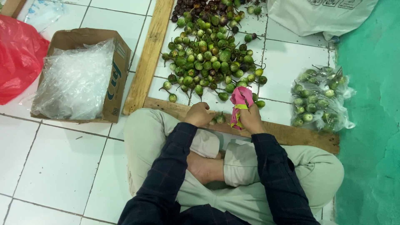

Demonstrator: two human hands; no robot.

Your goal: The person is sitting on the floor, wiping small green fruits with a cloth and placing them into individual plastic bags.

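Gripping pink cloth, right hand; left hand seemingly holds eggplants.

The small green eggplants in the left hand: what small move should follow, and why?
Probably slip them into the pink bag that the right hand holds. The left hand already grips a few small green eggplants right beside that bag, above the wooden plank, with the pile just ahead.

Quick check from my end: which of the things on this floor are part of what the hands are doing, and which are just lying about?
In the work:
- left hand, closed on small green fruits
- right hand, holding a pink cloth
- loose fruit pile
- clear bags of packed fruit
- cardboard box of clear plastic bags

Lying about:
- red plastic bag
- white sack
- wooden planks
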